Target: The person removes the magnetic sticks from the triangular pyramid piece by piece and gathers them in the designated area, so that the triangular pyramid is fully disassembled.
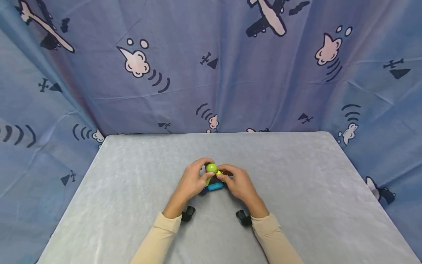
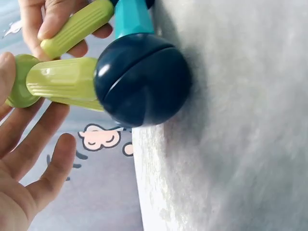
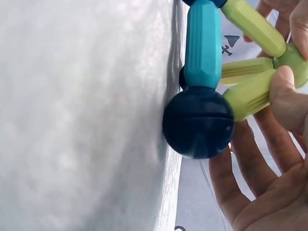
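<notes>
A small frame of chunky rods and balls stands on the table between both hands. Its base shows a teal rod (image 3: 203, 45) and dark blue balls (image 2: 143, 79) resting on the cloth. Lime green rods (image 2: 62, 79) slant up from the dark balls to a lime green ball (image 1: 211, 168) at the top. My left hand (image 1: 193, 179) pinches that green ball between thumb and fingers. My right hand (image 1: 239, 183) holds one slanting green rod (image 3: 250, 95), its thumb lying on the rod near the green ball. The other fingers of both hands spread behind the frame.
Pale grey cloth covers the table (image 1: 138, 161). A blue curtain (image 1: 184, 66) printed with planes and clouds hangs behind and beside it. Dark wrist cameras (image 1: 244, 218) sit at both wrists, by the cream sleeves (image 1: 159, 231).
</notes>
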`<state>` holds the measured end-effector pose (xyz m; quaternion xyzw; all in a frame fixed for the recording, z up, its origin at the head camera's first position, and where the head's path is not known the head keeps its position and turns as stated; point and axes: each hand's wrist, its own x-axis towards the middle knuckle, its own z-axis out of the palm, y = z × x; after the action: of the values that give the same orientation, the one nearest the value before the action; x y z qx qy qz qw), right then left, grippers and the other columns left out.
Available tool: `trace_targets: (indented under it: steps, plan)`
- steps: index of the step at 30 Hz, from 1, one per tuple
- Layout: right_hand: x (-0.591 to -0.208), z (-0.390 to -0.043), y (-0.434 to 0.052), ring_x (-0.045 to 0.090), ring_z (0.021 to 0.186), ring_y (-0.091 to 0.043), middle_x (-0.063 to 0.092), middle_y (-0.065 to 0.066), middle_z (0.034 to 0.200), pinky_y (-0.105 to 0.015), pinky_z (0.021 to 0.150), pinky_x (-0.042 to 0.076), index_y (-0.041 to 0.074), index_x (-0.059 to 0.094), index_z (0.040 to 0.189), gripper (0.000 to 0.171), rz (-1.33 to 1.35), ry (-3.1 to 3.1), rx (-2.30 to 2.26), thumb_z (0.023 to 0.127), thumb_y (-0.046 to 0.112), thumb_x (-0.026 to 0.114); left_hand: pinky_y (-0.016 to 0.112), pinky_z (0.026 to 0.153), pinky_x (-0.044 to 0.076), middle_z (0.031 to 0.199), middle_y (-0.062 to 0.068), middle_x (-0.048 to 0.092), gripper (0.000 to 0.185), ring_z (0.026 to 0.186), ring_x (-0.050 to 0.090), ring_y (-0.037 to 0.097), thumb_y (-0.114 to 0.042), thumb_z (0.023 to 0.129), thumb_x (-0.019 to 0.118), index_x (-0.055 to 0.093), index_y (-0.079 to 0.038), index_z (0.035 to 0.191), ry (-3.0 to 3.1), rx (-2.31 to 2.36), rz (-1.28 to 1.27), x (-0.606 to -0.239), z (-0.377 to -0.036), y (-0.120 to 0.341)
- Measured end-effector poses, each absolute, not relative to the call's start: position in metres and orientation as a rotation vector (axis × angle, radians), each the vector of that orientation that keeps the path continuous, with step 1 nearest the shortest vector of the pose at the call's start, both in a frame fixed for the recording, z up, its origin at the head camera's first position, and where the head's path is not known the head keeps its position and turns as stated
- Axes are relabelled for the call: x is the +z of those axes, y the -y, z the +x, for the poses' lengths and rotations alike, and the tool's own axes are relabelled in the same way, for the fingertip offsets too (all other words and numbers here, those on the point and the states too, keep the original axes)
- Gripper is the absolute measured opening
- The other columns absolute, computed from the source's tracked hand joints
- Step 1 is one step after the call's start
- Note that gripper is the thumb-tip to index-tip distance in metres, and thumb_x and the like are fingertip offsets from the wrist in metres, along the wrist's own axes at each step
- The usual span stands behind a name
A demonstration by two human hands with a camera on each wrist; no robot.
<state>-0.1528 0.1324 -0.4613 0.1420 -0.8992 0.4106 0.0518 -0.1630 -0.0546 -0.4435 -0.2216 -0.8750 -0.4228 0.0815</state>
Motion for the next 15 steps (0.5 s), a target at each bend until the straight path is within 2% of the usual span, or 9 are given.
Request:
trace_targets:
  steps: [4,11,15]
  plan:
    - [-0.4594,-0.1529,-0.1326,0.070,0.096,-0.021,0.075,-0.003,0.104,-0.044,0.088,0.056,0.018,0.072,0.114,0.024,0.440,2.758,1.246,0.091,0.023,0.071,0.049,0.089,0.054,0.113,0.008,0.071,0.029,0.109,0.066,0.025,-0.011,0.088,0.074,0.067,-0.010,0.116,2.602,-1.353,-0.633,-0.4431,-0.1645,0.0573]
    - [-0.4555,-0.1526,-0.1356,0.068,0.098,-0.019,0.073,-0.001,0.105,-0.045,0.090,0.053,0.017,0.069,0.115,0.024,0.494,2.790,1.230,0.092,0.020,0.070,0.048,0.089,0.054,0.113,0.007,0.071,0.028,0.109,0.066,0.024,-0.011,0.089,0.074,0.067,-0.010,0.116,2.606,-1.399,-0.636,-0.4421,-0.1643,0.0618]
    - [-0.4528,-0.1512,-0.1406,0.066,0.098,-0.020,0.070,-0.002,0.105,-0.044,0.090,0.053,0.015,0.066,0.121,0.031,0.574,2.780,1.133,0.091,0.015,0.071,0.049,0.088,0.054,0.117,0.008,0.070,0.032,0.111,0.065,0.025,-0.011,0.089,0.074,0.066,-0.010,0.120,2.614,-1.433,-0.637,-0.4406,-0.1628,0.0642]
